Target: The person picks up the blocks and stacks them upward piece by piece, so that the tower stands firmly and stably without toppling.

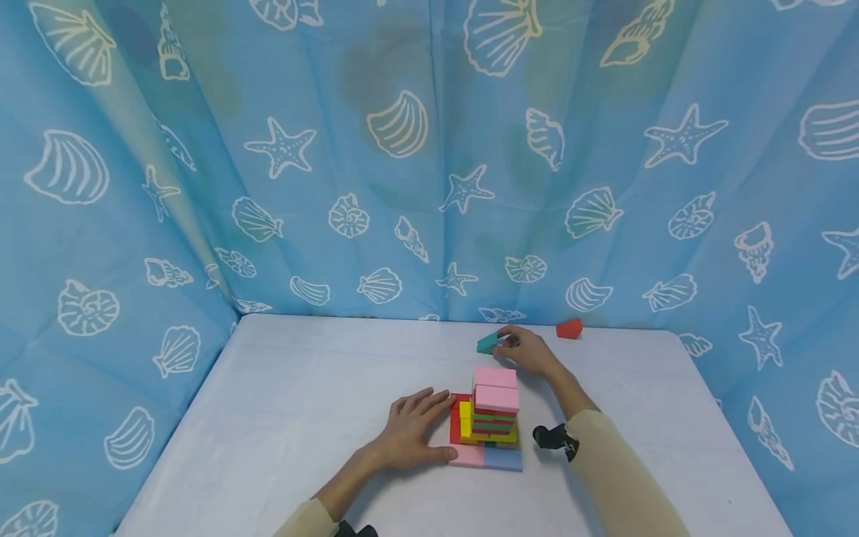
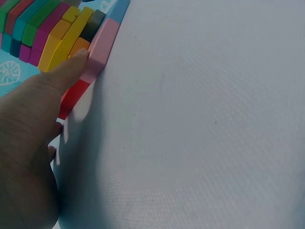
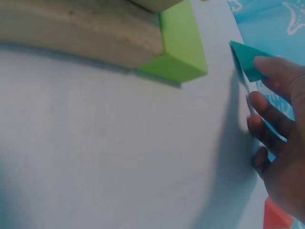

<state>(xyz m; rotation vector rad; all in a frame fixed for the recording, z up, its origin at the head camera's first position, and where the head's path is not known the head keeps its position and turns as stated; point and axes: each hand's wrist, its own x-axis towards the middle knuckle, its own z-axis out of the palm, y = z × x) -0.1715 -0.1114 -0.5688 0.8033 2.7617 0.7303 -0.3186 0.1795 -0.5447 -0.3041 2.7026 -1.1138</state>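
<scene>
A stack of colored blocks stands on the table, with pink blocks on top, green and red layers below, and yellow blocks lower down. Beside its left edge, my left hand has its fingers extended. In the left wrist view the thumb lies against the pink base block, close to the yellow blocks. Behind the stack, my right hand pinches a teal wedge-shaped block between thumb and fingers. That teal block is tilted close over the tabletop in the right wrist view.
A red block lies near the table's back edge, right of my right hand. Blue curtains with shell prints hang behind and beside the white table. A light green block forms a corner of the base.
</scene>
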